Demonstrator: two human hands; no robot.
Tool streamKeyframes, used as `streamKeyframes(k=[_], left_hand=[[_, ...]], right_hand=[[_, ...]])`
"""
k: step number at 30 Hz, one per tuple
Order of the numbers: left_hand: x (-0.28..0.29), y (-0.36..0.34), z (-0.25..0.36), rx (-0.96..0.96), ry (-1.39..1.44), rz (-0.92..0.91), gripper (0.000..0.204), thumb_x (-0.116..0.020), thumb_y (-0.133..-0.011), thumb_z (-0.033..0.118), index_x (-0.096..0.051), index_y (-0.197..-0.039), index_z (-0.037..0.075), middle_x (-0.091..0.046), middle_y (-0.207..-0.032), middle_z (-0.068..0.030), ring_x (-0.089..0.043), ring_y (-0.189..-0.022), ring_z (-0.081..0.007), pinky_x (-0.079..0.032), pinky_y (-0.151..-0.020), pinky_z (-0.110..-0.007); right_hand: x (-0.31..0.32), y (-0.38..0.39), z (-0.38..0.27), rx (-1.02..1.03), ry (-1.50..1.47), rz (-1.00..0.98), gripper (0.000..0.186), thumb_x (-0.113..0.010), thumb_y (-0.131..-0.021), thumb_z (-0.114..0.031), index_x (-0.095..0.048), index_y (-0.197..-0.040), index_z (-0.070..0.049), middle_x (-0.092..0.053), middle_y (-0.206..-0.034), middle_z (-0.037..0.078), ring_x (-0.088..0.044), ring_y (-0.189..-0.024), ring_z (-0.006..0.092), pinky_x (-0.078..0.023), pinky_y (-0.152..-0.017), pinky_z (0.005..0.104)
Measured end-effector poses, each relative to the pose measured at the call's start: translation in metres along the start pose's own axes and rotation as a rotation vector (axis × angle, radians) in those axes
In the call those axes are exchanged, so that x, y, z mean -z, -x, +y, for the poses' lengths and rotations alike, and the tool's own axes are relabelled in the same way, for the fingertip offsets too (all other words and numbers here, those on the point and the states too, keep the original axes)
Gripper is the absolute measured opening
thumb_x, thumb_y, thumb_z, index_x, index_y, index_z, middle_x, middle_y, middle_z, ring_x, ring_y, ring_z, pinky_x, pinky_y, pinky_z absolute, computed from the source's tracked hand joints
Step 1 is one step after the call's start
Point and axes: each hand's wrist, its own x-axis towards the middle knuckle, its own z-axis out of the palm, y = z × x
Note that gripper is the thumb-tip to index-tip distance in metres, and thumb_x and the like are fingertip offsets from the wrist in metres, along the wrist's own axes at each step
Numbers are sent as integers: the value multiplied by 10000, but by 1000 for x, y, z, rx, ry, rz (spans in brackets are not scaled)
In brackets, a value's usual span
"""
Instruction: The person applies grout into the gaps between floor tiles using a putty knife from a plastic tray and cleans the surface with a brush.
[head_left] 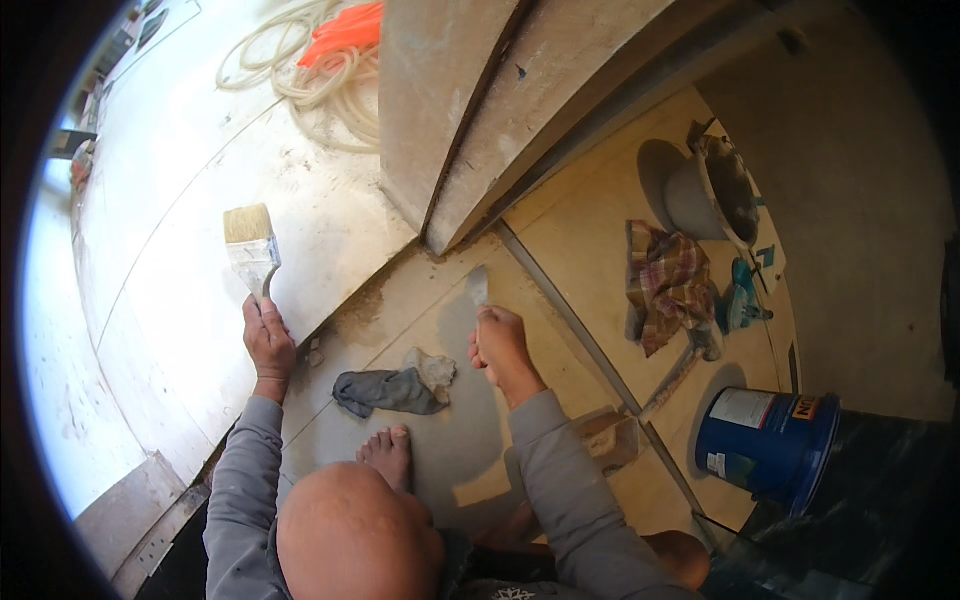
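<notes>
My left hand (268,345) is closed round the handle of a wide paintbrush (250,245), its pale bristles pointing away from me over the bright, dusty surface on the left. In my closed right hand (505,350) is a small scraper (478,287), its grey blade pointing forward above the tiled floor. The blade seems close to the floor; I cannot tell whether it touches. Between my forearms a crumpled dark grey cloth (390,391) lies on the tiles, with a pale crumpled piece (435,371) against it. My bare foot (388,455) is just behind the cloth.
A door-like panel (520,110) stands ahead. Coiled clear hose (290,75) lies under orange material (345,35). At right are a grey bucket (690,200), a plaid cloth (668,285), a teal object (743,295), a blue bucket (750,445) and a box-like tray (622,448). A dark strip (570,315) crosses the floor.
</notes>
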Motion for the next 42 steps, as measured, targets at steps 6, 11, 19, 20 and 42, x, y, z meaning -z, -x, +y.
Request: streamKeyframes(k=[6, 11, 19, 20, 42], left_hand=[[3, -1, -10, 3, 25, -4, 249, -400, -1019, 237, -516, -1041, 17, -487, -585, -36, -490, -488, -144, -413, -479, -298], [2, 0, -9, 19, 42, -14, 249, -405, -1017, 237, -518, -1051, 18, -490, -590, -39, -497, -496, -149, -416, -483, -307], [4, 1, -8, 34, 16, -3, 277, -390, -1020, 257, -521, -1064, 18, -490, -585, -41, -497, -495, -146, -413, -477, -301], [4, 1, -12, 46, 29, -6, 280, -386, -1020, 258, -521, -1065, 17, -491, -586, -41, -497, -494, -144, -413, -475, -300], [-1, 0, -7, -6, 18, -4, 229, -429, -1007, 220, -512, -1047, 10, -519, -587, -80, -529, -497, -213, -432, -487, -349]], right_hand=[[8, 19, -3, -19, 82, -47, 324, -481, -975, -207, -542, -1202, 17, -542, -721, 98, -482, -480, 152, -373, -385, 285], [16, -1, -17, 2, -46, 18, 286, -468, -984, -225, -583, -1087, 16, -516, -716, 78, -472, -465, 144, -352, -363, 285], [-3, 27, 12, -77, 142, -175, 319, -495, -965, -224, -566, -1170, 10, -555, -724, 98, -479, -461, 143, -364, -368, 279], [-1, 27, 17, -87, 146, -264, 319, -504, -959, -232, -568, -1164, 4, -567, -723, 107, -481, -452, 143, -368, -367, 276], [-36, 48, 61, -56, 68, -127, 323, -440, -991, -240, -578, -1131, 16, -555, -727, 80, -484, -451, 122, -386, -354, 260]])
